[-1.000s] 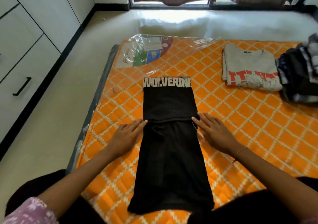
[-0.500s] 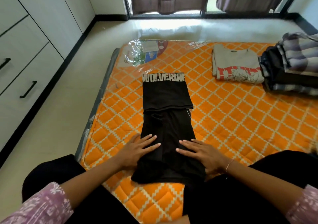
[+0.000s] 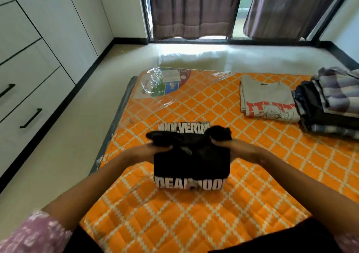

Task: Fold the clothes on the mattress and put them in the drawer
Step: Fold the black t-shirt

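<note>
We fold the black T-shirt [image 3: 191, 161]: left hand [image 3: 147, 151] and right hand [image 3: 236, 148] fingers pinch its near edge; next, lay it forward onto the lettered end beyond them.

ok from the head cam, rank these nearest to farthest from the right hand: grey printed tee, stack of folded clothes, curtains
Measured from the right hand, which grips the black t-shirt:
1. Grey printed tee, lying flat on the mattress, ahead and to the right.
2. Stack of folded clothes, further right, at the mattress's right edge.
3. Curtains, at the window across the floor, farthest.
</note>
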